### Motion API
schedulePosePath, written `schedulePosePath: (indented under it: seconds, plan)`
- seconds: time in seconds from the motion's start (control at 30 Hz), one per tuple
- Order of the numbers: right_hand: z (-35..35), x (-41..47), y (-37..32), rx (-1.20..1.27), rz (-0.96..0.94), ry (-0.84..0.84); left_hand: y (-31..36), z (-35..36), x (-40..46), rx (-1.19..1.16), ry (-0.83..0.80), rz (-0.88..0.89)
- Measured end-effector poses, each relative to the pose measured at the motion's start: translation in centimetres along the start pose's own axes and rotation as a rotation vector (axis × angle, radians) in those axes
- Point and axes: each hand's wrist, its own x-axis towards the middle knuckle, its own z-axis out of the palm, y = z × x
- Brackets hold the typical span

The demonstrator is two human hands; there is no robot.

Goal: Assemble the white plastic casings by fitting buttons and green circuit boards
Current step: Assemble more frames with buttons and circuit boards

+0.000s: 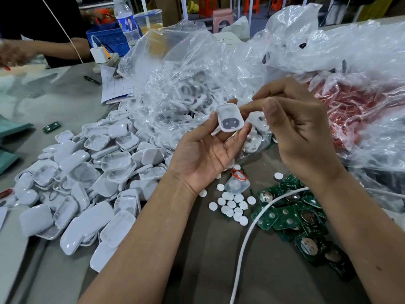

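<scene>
The left hand (pixel 203 150), palm up, pinches a white casing (pixel 230 117) between thumb and fingertips, raised above the table (pixel 197 270). The right hand (pixel 300 132) sits at its 3 o'clock, forefinger touching the casing's edge, other fingers curled; whether they hold a small part is hard to tell. A dark shape shows inside the casing. At 7 o'clock lies a heap of casings (pixel 87 183); at 6 o'clock, white buttons (pixel 232 205); at 5 o'clock, green boards (pixel 291 216) under a white cable (pixel 245 238). Clear bags (pixel 197 73) spread at 12 o'clock.
</scene>
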Motion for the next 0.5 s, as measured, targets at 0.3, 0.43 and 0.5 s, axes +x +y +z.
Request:
schedulePosePath:
  seconds: [0.3,0.43,0.5]
  plan:
    - [0.16,-0.13,-0.28,-0.113,-0.022,-0.092,-0.01,0.16,-0.09,0.062,0.046,0.003]
    - [0.18,-0.16,-0.17,-0.125,-0.031,-0.088,-0.10,0.01,-0.01,0.097,0.047,-0.001]
    - [0.17,-0.14,-0.11,-0.125,-0.033,-0.087,-0.11,-0.06,0.03,0.099,0.042,-0.002]
